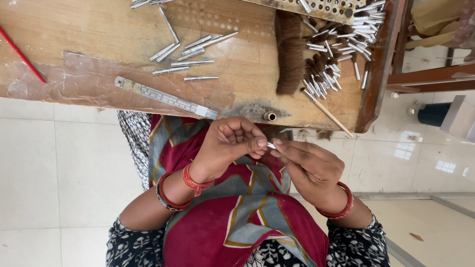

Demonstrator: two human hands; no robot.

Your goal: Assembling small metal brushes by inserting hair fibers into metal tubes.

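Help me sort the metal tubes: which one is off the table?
The small metal tube pinched between the left hand and right hand; all others lie on the wooden table.

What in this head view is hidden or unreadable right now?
- Small silver piece: mostly covered by the fingertips of the left hand and right hand; shape unclear.
- Ruler: markings too small to read.
- Perforated metal plate: cut off by the top edge.
- Red stick: cut off at the left edge.

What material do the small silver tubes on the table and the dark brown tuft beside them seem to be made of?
Small silver tubes: probably metal, with a bright reflective shine. Dark brown tuft: probably hair or fibre bristle, matte with fine strands. Worn wooden table: grain and scuffed finish show.
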